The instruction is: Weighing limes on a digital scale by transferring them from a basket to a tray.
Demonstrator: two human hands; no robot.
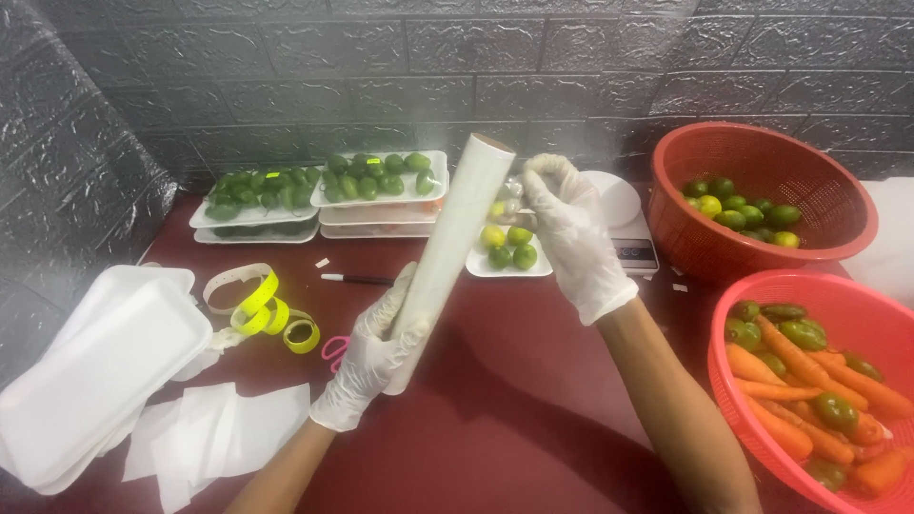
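Red baskets point(838, 214), white gloves point(571, 228), maroon table point(514, 400)

One head camera, looking down and forward

There is only one view. The camera sits on the person's head and looks down at a slant across the dark red tabletop point(533, 400) toward the grey brick-pattern wall point(476, 67) at the back. It is close: both forearms enter from the bottom edge, and the left hand point(367, 357) and right hand point(571, 233) are near the middle of the picture. A red basket point(838, 286) is cut off by the right edge.
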